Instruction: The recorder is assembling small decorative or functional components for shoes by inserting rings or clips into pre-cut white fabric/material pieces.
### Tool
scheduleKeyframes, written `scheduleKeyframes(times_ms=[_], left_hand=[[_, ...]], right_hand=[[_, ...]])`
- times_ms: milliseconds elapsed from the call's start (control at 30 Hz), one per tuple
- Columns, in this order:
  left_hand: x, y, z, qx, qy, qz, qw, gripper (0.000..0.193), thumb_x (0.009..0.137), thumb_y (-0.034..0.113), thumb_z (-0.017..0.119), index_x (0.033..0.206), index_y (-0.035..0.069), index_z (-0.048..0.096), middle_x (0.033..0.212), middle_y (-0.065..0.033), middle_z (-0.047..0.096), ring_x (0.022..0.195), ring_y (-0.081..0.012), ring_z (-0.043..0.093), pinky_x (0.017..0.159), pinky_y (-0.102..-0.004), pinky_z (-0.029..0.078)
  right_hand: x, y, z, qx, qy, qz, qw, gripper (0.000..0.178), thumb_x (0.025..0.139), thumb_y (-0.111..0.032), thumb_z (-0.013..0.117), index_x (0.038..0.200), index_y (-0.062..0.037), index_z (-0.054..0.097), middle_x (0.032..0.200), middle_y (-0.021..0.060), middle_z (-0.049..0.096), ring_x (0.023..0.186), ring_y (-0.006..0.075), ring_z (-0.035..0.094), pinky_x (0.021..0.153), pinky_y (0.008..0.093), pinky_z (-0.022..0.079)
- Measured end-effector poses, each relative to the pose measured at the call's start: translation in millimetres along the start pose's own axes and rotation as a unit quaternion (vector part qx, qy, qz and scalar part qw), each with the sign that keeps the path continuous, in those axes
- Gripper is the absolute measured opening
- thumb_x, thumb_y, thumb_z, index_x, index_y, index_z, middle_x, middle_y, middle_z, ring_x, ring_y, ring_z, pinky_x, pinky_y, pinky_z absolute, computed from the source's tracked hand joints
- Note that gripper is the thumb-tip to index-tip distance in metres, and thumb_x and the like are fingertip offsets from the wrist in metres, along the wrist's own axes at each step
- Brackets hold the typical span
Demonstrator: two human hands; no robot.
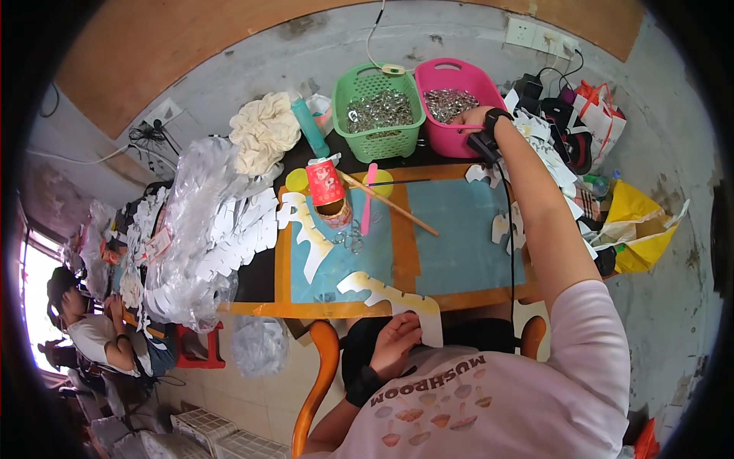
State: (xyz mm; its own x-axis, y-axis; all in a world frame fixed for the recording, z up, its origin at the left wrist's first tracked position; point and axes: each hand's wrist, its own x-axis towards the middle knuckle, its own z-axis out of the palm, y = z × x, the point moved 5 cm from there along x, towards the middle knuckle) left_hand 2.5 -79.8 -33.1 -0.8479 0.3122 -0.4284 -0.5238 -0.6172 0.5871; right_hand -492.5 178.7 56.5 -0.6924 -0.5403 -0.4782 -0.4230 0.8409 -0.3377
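Observation:
My left hand (395, 342) is closed on the lower end of a flat white and yellow cut-out piece (394, 296) with a notched edge, held over my lap at the table's front edge. My right arm stretches to the back of the table. There my right hand (475, 118) reaches over the rim into a pink basket (451, 73), at a heap of small shiny metal pieces (447, 103). Its fingertips are too hidden to tell what they grip. A similar white and yellow cut-out (310, 239) lies on the blue mat (359, 268), left of centre.
A green basket (380, 141) of metal pieces stands beside the pink one. On the mat are a red container (325, 183), a wooden stick (394, 205), a pink strip (368, 203) and metal rings (353, 239). White cut-outs (241, 229) pile up left. Another person (95, 329) sits far left.

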Motion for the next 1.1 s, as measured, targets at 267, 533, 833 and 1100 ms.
scheduleKeyframes(times_ms=[267,533,833,1100], left_hand=[[-2.1,-6.3,-8.2,0.013,0.092,-0.052,0.994,0.02,0.092,0.004,0.071,0.111,0.003,0.063,0.102,-0.0056,0.07,0.092,-0.0131,0.065,0.084,-0.0268,0.05],[3.2,-11.5,-14.5,-0.079,0.05,0.067,0.993,0.02,0.092,-0.006,0.062,0.111,0.0,0.06,0.106,-0.0081,0.068,0.099,-0.0169,0.065,0.09,-0.0279,0.049],[0.2,12.2,-0.6,0.042,0.175,0.159,0.971,0.004,0.095,0.001,0.064,0.098,0.003,0.062,0.091,-0.0032,0.067,0.079,-0.0128,0.064,0.074,-0.0261,0.05],[-1.4,18.9,9.8,0.012,0.141,0.149,0.979,0.008,0.095,-0.001,0.065,0.1,0.002,0.059,0.093,-0.0031,0.065,0.083,-0.0103,0.064,0.075,-0.0239,0.05]], right_hand=[[-49.7,-30.1,-21.0,0.36,0.16,-0.131,0.91,0.01,0.089,-0.012,0.07,0.097,-0.0053,0.067,0.076,0.0008,0.065,0.065,0.0099,0.061,0.061,0.0237,0.05],[-145.6,-134.1,29.9,0.305,0.179,-0.204,0.913,0.011,0.09,-0.009,0.072,0.093,-0.0046,0.063,0.084,-0.0018,0.065,0.073,0.004,0.062,0.057,0.0213,0.05],[-128.2,-119.0,133.4,0.283,0.157,-0.061,0.944,0.029,0.096,-0.027,0.066,0.095,0.0011,0.069,0.089,0.0093,0.071,0.073,0.0156,0.069,0.064,0.0301,0.056],[-135.5,-109.8,136.1,0.39,0.186,-0.021,0.902,0.04,0.105,-0.042,0.054,0.104,-0.006,0.072,0.105,0.0044,0.07,0.094,0.012,0.064,0.082,0.0272,0.051]])
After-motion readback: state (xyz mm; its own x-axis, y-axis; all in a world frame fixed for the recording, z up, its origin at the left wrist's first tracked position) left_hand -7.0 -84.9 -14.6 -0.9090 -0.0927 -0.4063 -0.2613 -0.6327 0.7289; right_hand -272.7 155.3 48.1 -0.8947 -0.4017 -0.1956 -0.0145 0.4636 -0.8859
